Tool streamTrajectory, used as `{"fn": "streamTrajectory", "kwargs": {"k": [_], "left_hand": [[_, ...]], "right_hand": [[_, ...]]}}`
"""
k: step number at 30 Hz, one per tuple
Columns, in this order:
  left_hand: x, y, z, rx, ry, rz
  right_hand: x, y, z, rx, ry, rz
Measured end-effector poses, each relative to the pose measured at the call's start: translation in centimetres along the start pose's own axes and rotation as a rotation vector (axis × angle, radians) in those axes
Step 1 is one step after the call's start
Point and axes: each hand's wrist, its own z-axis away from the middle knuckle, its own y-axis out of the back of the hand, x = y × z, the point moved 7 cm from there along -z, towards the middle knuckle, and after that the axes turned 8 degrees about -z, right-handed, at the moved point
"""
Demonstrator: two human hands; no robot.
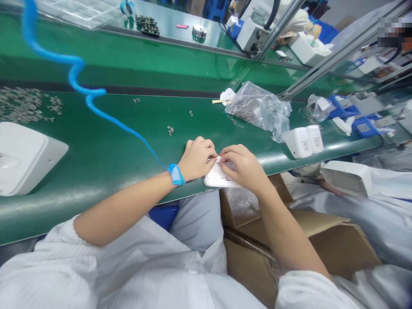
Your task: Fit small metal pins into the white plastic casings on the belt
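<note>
My left hand (197,159) and my right hand (242,168) meet over a flat white plastic casing (219,177) lying on the green conveyor belt (96,150). The fingertips of both hands pinch at its upper edge, where a small pale piece shows; the hands hide most of the casing. A blue wrist strap (176,174) circles my left wrist, and its coiled blue cord (74,73) runs up and to the left across the belt.
A clear plastic bag of small metal parts (257,107) lies beyond my hands, with a loose pile of similar parts (22,105) at far left. White housings (303,142) stand at right, and a larger white unit (25,159) at left. An open cardboard box (283,240) sits below. A co-worker's sleeve (370,206) is at right.
</note>
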Motion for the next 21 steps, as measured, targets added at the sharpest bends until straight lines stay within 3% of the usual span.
{"fn": "streamTrajectory", "kwargs": {"k": [5, 12, 21], "left_hand": [[0.1, 0.0, 0.0, 0.000, -0.006, -0.013], [-0.2, 0.2, 0.1, -0.018, 0.097, -0.057], [-0.3, 0.7, 0.2, 0.029, 0.114, -0.099]], "right_hand": [[1.0, -0.3, -0.1, 0.029, -0.056, 0.025], [0.4, 1.2, 0.9, 0.105, 0.048, -0.066], [0.8, 0.6, 1.0, 0.162, 0.055, -0.069]]}}
